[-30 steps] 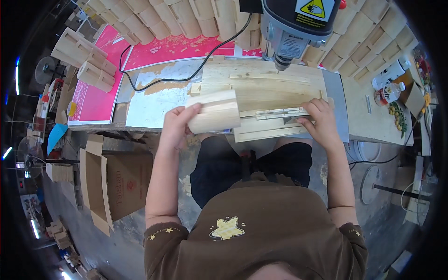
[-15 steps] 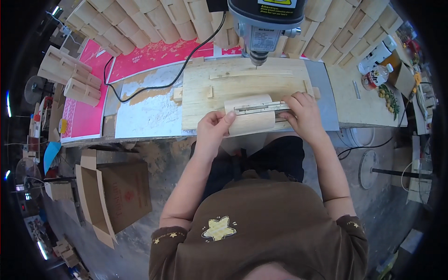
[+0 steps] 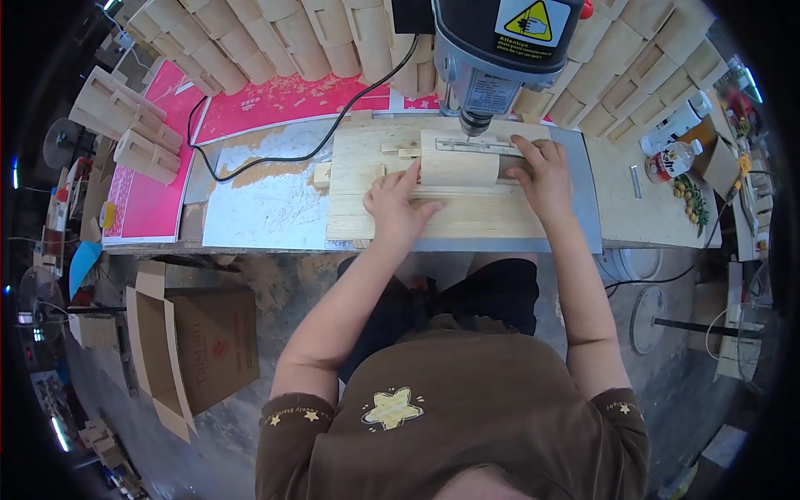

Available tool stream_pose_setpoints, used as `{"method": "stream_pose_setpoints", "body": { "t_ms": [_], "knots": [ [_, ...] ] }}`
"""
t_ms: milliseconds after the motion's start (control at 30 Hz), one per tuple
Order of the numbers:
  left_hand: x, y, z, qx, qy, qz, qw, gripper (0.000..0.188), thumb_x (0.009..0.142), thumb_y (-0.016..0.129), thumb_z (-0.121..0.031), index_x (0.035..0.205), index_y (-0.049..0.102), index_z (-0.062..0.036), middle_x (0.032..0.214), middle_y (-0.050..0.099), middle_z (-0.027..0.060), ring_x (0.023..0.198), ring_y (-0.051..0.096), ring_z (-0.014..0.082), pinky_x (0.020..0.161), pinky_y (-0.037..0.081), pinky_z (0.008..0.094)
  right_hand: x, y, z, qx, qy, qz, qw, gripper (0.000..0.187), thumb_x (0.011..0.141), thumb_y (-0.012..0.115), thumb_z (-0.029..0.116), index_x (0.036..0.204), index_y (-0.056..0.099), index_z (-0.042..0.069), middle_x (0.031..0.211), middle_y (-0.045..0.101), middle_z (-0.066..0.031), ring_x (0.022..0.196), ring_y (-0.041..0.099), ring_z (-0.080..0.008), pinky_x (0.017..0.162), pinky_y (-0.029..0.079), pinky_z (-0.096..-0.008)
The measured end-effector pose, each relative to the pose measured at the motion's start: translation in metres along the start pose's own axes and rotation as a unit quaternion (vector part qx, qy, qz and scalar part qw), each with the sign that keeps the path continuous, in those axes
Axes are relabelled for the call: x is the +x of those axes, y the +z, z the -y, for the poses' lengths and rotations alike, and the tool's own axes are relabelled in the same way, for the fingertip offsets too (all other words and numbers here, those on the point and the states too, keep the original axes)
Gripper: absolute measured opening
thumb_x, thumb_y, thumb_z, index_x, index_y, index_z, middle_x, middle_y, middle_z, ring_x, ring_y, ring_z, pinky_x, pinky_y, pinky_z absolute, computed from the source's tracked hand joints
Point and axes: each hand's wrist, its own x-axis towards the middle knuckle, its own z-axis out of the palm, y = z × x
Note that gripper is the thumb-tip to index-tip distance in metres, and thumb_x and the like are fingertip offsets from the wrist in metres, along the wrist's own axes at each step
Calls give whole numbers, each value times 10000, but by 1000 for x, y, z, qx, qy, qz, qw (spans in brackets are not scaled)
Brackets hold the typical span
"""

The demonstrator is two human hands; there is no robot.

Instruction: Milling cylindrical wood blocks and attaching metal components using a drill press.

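Observation:
A pale, rounded wooden piece (image 3: pixel 458 171) lies on a flat wooden board (image 3: pixel 358 212), below the drill bit of a small drill press (image 3: pixel 500 50). Along its top runs a narrow slotted strip (image 3: pixel 475 147). My right hand (image 3: pixel 543 171) grips the strip's right end, where it sticks out past the wood; the fingers cover part of it. My left hand (image 3: pixel 398 204) is at the left end of the wooden piece, thumb and fingers apart, the index fingertip against its edge. Small wooden stop blocks (image 3: pixel 408 152) are beside that end. The drill chuck (image 3: pixel 475 125) hangs just behind the strip.
Rows of slotted wooden cylinders (image 3: pixel 283 42) stand along the back, with more at the left (image 3: pixel 146 157). A black cable (image 3: pixel 333 133) crosses the table. Bottles (image 3: pixel 673 160) stand at the right. An open cardboard box (image 3: pixel 208 342) is on the floor at left.
The wooden piece with its strip has moved away from me, from the board's front edge to under the drill. My left hand has loosened from it, its thumb now spread away.

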Motion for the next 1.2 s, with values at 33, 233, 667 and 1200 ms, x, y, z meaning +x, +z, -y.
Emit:
{"method": "stream_pose_setpoints", "body": {
  "t_ms": [33,233,667,1200],
  "knots": [
    [5,2,7,7,-6,5,1000,735,541,808,-303,1212,562,-134,1038,574,47,1026,470,257,904,270,442,5,3,-2,13,-8,13,1000,521,578,754,66,1078,624,133,895,557,-89,914,502,-287,802,439,-388],
    [18,-6,41,9,51,7,999,584,553,804,-279,1098,632,-159,886,574,-5,956,483,224,863,276,416,9,11,6,69,-19,17,997,508,627,744,64,1112,606,125,989,565,-106,981,511,-291,850,438,-373],
    [23,-5,38,-6,93,23,995,478,591,785,-253,1043,649,-175,745,508,-20,807,481,189,799,274,385,166,-110,39,231,86,-64,967,381,918,465,306,840,598,-42,701,609,-75,663,587,-208,615,453,-341],
    [22,-7,37,-3,81,36,996,444,595,785,-236,1012,660,-148,751,514,-14,822,494,192,820,268,382,-5,-14,27,166,-82,-218,958,163,787,607,29,950,626,35,764,581,-91,744,533,-239,653,403,-318]
  ]
}}
